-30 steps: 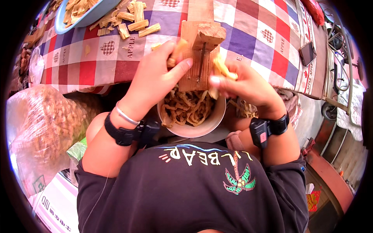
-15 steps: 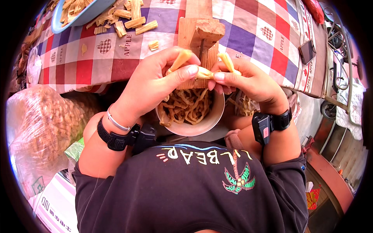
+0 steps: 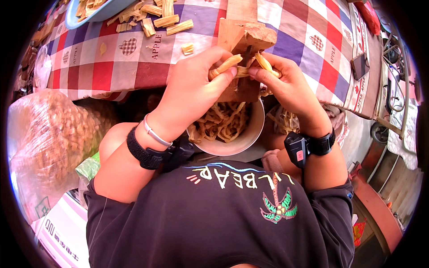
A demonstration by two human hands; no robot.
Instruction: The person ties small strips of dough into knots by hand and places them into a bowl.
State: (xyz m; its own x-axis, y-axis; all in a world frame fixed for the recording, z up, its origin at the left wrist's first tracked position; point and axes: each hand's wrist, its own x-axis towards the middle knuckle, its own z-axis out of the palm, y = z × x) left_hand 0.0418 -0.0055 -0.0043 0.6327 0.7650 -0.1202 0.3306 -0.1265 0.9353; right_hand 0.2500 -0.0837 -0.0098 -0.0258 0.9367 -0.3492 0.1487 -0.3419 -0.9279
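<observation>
Head view: our left hand [image 3: 194,91] and right hand [image 3: 286,85] each pinch a yellow stalk piece [image 3: 225,66] at the wooden cutter block [image 3: 243,49]. Below sits a white bowl [image 3: 250,134] of strips; a clear plastic sack [image 3: 42,143] bulges at left.

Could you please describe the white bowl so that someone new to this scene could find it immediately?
Start at the checked tablecloth and come down past the wooden block at its near edge. Just below both hands, in the person's lap, sits the white bowl, round and filled with pale yellow strips; unlike the blue dish on the table, it sits off the cloth.
</observation>
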